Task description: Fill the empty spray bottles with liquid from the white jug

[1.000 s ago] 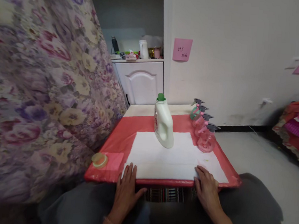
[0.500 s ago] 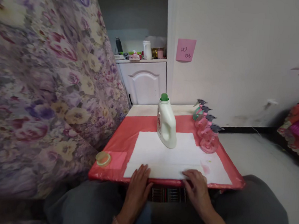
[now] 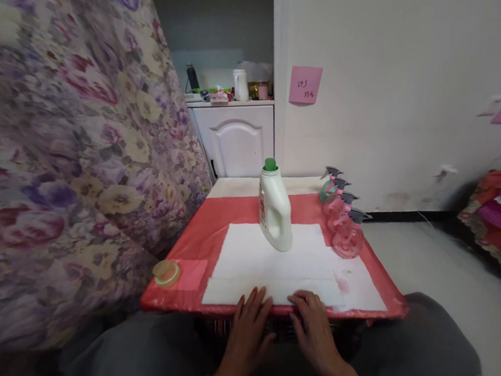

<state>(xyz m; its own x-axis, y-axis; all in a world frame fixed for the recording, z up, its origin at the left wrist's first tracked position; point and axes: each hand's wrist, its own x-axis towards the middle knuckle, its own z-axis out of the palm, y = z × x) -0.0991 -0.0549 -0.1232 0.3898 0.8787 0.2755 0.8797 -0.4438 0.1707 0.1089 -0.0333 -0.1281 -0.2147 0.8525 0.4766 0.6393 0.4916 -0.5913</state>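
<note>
A white cloth or paper sheet (image 3: pixel 244 255) lies flat on the table, with a folded-looking strip along its near edge. My left hand (image 3: pixel 249 325) rests its stretched fingertips on that strip near the middle. Just to the right, my right hand (image 3: pixel 314 325) touches the same strip, its fingers slightly bent and apart. Neither hand grips anything. Beyond them a pale green detergent bottle (image 3: pixel 280 214) with a green top stands upright on the sheet's far part. Pink and green stains mark the sheet's right side.
Several spray bottles (image 3: pixel 347 242), pink and green with grey heads, line the right side of the red-covered table (image 3: pixel 206 219). At the left front, a round tape roll or lid (image 3: pixel 166 273) sits by a pink paper (image 3: pixel 192 275). A floral curtain (image 3: pixel 100 198) hangs at left.
My left hand has slid right along the sheet's near edge, and my right hand has shifted slightly left, so they are closer together. The camera view has shifted slightly; the bottles stand as before.
</note>
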